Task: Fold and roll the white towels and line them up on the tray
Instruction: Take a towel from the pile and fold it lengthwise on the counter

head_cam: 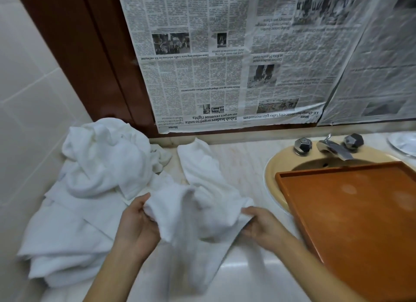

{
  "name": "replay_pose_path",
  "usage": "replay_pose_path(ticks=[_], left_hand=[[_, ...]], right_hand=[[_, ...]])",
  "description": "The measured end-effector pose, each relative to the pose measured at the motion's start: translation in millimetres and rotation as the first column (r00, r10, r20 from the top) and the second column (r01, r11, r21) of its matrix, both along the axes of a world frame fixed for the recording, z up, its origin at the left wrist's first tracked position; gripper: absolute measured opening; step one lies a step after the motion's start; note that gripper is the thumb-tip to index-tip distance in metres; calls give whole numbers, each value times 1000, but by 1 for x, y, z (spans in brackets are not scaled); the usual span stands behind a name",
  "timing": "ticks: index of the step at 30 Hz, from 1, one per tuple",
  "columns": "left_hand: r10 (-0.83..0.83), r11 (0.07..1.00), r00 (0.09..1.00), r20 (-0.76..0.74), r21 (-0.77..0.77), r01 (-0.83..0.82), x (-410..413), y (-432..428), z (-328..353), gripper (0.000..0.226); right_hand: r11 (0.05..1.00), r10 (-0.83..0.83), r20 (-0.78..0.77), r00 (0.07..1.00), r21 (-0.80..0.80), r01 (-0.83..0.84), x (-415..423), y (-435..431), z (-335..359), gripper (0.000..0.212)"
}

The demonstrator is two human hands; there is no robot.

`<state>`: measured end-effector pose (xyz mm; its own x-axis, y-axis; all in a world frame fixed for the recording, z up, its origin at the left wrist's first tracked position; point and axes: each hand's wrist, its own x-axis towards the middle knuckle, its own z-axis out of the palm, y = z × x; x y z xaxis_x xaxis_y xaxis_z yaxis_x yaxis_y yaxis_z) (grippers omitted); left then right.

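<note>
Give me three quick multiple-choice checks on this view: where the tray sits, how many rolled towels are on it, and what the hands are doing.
1. Where is the orange tray?
A. On the towel pile.
B. Across the sink.
C. On the floor.

2. How many rolled towels lie on the tray?
A. None.
B. Two.
C. Four.

3. What are the left hand and right hand doing?
A. Resting flat on the counter.
B. Turning the taps.
C. Each gripping an edge of the same white towel.

Answers:
1 B, the tray's far corner overhangs the sink.
2 A, the tray's floor shows bare.
3 C, the fingers of both hands curl round the towel's near edge.
</note>
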<state>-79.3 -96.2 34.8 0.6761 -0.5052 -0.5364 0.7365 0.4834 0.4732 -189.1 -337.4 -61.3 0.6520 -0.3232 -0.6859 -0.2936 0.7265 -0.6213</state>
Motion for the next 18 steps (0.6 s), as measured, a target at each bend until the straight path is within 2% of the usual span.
replay_pose_path(ticks=[2, 4, 6, 8, 10, 11, 12, 13, 14, 15, 16, 17, 18], left_hand=[[-2, 982, 999, 41, 188, -5, 13, 1, -2, 30], [-5, 967, 988, 157, 252, -35, 25, 0, 9, 27], [6, 984, 956, 294, 171, -58, 29, 2, 32, 33], [55, 995, 929, 366, 62, -83, 26, 6, 51, 36], [96, 991, 929, 358, 51, -122, 13, 6, 47, 28], [61, 985, 932, 356, 131, -114, 7, 4, 34, 27], [-54, 945, 927, 372, 319, -73, 2, 4, 12, 26], [-270, 803, 886, 378, 596, -9, -4, 7, -11, 24], [-529, 564, 793, 302, 823, 63, -11, 12, -34, 31], [-739, 301, 658, 143, 944, 133, -15, 18, -57, 44], [-840, 92, 541, -29, 976, 195, -22, 26, -78, 44], [-879, -32, 453, -146, 968, 250, -29, 35, -93, 35], [-890, -111, 398, -222, 953, 282, -34, 44, -106, 28]], right_hand=[[972, 75, -56, 996, -218, -86, 10, -25, 25, 25], [901, 90, -73, 993, -420, -112, 21, -50, 61, 22], [832, 53, 58, 997, -554, -12, 24, -68, 105, 17], [750, -7, 261, 965, -637, 178, 17, -74, 147, 6], [622, -81, 371, 925, -706, 337, 7, -74, 159, 17], [525, -106, 361, 927, -771, 360, 3, -73, 148, 18], [414, -93, 275, 957, -863, 288, 0, -73, 128, 18], [301, -59, 101, 993, -947, 114, -6, -71, 99, 19], [220, 7, -144, 990, -965, -142, -14, -71, 68, 22], [154, 103, -418, 903, -890, -430, -24, -72, 36, 29], [65, 187, -640, 745, -749, -659, -39, -72, 8, 33], [-26, 237, -778, 582, -604, -797, -53, -72, -14, 34], [-85, 254, -850, 462, -496, -864, -67, -69, -28, 31]])
